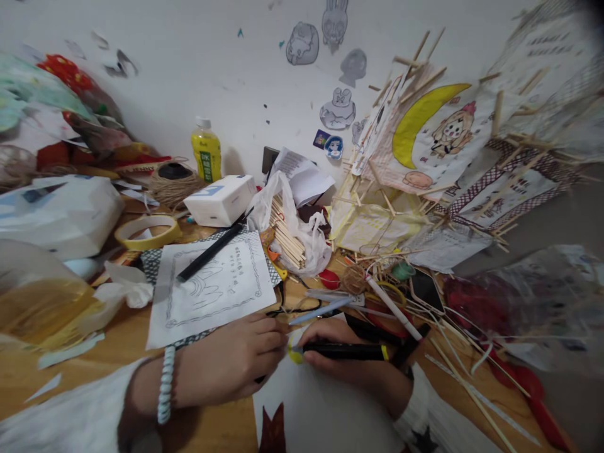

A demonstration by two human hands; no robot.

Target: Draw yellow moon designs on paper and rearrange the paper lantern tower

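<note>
Yellow patch (pixel 295 355) down; my right hand (pixel 346 371) grips the marker (pixel 346 351); my left hand (pixel 245 358) curls, contents unclear; most visible paper (pixel 325 418) is bare.

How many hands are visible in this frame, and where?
2: the left hand, just below the drawn-on sheet; the right hand, beside it, holding a black marker over white paper.

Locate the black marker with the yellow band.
In the head view, low and just right of centre, the marker is in the right hand, over white paper.
</note>
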